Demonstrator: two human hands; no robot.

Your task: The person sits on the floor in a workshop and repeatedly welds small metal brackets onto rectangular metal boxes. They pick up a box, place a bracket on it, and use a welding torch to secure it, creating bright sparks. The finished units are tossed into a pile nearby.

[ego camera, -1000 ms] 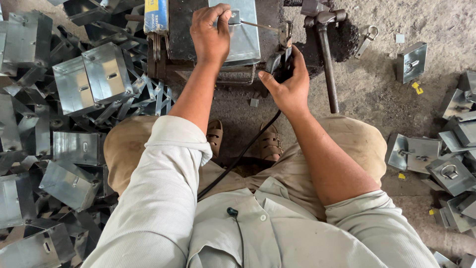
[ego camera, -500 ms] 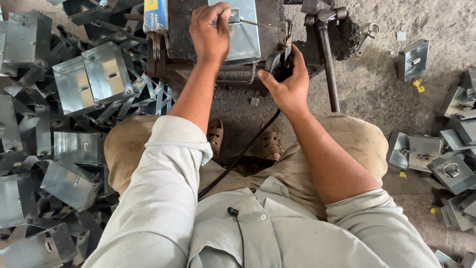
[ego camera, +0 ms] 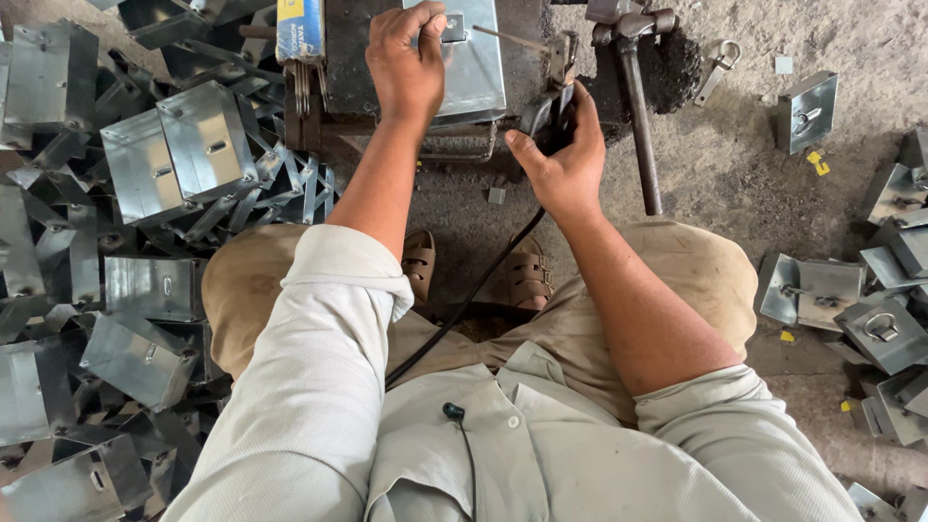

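One view only, head camera looking straight down. Left hand (ego camera: 410, 60) lies on a galvanised sheet-metal box (ego camera: 476, 68) set on a dark work block (ego camera: 340, 58) at top centre; fingers curl over a small fitting near the box's upper edge, apparently pinching or pressing it, though what exactly sits under the fingertips is hidden. Box judged light, stiff, thin-walled, with sharp cut edges and a slick zinc face; best held flat-palmed on the broad face or by a folded rim, not by raw edges. Likely to slide on the block unless pressed down.

Right hand (ego camera: 565, 159) wraps a black tool handle (ego camera: 548, 118) just right of the box, thumb pointing up along it, grip closed firm. Black cable (ego camera: 464, 304) runs from that handle down between the knees, so probably a powered tool; handle looks rigid and easy to hold.

Pose: left arm reaches forward nearly straight, sleeve rolled up above the elbow, wrist bent down over the box. Right forearm angles in from lower right, elbow by the knee, wrist cocked upward. Person sits low, sandalled feet under the block.

Around: heap of similar metal boxes (ego camera: 179, 145) piled left, finished pieces with ring handles (ego camera: 884, 329) scattered right, steel lever rod (ego camera: 640, 121) standing just right of the tool.
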